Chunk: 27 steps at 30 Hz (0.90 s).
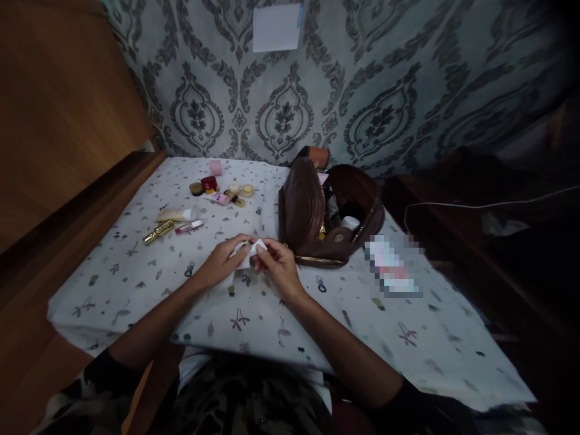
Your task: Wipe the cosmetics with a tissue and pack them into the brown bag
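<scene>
Head view: open brown bag (pixel 299 211) beside right hand (pixel 280 264); gold tube (pixel 158 232) farther left.

No lettering, brand or number can be read — any print on the small white piece (pixel 258 245), pink-capped tube (pixel 214 196) or red jar (pixel 209 183) is too small — and the flat item (pixel 392 266) is pixelated.

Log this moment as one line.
left hand, right hand: holding white tissue or cloth | brown bag: open | beige tube: on table
</scene>
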Available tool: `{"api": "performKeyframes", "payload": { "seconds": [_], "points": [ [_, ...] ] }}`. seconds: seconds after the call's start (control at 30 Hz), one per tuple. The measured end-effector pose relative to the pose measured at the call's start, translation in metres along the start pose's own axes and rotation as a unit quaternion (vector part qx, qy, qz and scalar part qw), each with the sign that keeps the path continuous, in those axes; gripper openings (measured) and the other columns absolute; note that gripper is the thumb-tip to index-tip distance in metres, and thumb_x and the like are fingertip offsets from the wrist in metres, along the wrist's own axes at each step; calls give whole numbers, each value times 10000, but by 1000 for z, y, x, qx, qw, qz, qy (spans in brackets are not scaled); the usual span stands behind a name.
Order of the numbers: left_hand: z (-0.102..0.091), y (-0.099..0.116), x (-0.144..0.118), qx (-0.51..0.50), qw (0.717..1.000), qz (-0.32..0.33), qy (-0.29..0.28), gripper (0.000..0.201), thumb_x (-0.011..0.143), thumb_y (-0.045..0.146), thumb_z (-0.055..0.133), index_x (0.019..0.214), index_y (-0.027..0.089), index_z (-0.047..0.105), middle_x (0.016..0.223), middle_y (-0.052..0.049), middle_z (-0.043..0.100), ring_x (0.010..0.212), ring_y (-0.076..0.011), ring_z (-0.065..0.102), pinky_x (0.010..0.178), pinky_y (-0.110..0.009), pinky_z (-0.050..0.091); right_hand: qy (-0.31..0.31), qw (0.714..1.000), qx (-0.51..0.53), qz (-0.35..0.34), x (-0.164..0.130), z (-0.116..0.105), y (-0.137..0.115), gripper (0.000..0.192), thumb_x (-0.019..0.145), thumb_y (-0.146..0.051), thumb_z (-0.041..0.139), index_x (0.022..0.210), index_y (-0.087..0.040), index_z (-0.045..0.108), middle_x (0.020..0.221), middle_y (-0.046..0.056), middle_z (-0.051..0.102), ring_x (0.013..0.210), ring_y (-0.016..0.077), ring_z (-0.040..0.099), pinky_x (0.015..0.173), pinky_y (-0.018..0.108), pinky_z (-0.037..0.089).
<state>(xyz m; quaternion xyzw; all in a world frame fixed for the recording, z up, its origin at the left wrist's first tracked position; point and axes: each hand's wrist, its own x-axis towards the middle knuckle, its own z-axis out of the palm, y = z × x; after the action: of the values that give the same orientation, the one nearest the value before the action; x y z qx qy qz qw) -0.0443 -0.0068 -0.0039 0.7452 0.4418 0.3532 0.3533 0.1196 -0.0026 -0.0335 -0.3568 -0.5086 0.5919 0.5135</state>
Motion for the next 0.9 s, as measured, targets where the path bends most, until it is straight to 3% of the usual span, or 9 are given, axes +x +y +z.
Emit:
{"api": "performKeyframes", "payload": {
  "seconds": [0.1,0.2,0.33,0.43,0.6,0.77,0.9],
  "points": [
    [-2,1,0,61,997,5,-56,275,934,411,467,1003,180,599,919,-35,658,861,-192,598,806,-281,441,-2,1000,-8,-13,0,-1,-2,358,788,-511,700,909,-175,687,574,-27,555,485,103,495,441,216,388],
    [-9,-2,0,70,995,-1,-75,262,903,430,512,930,185,602,824,-5,629,772,-174,570,720,-256,423,28,999,-4,-20,0,-4,-8,344,787,-500,698,910,-179,681,622,-25,557,501,98,490,442,216,383],
    [-21,-1,2,-1,996,-50,-71,278,833,451,607,920,189,637,688,26,588,635,-154,531,610,-239,397,90,995,7,-30,1,-7,-17,350,794,-493,686,978,-197,666,671,-17,565,520,102,489,447,225,387],
    [-26,3,3,-107,987,-100,-62,317,764,456,687,918,181,648,633,30,585,563,-140,518,554,-230,391,100,994,22,-35,1,-8,-21,354,793,-503,678,972,-200,641,665,-19,563,511,101,487,439,223,380],
    [-24,1,3,-223,963,-140,49,376,784,529,676,921,180,649,557,37,538,455,-99,452,455,-203,340,81,995,56,-18,-1,-6,-22,327,792,-488,677,921,-202,584,647,-27,592,484,86,491,437,201,366],
    [-20,-4,6,-254,930,-159,213,419,820,603,602,854,187,641,448,63,438,375,-75,364,381,-187,265,-14,999,28,23,-4,-2,-17,328,767,-466,721,890,-191,592,654,-21,624,493,82,509,453,189,351],
    [-20,0,9,-259,912,-166,272,490,778,666,610,831,180,633,428,68,416,377,-79,360,370,-192,260,-73,997,-6,36,-4,0,-8,375,733,-512,747,841,-186,595,663,-28,604,502,83,508,460,194,358]
  ]
}}
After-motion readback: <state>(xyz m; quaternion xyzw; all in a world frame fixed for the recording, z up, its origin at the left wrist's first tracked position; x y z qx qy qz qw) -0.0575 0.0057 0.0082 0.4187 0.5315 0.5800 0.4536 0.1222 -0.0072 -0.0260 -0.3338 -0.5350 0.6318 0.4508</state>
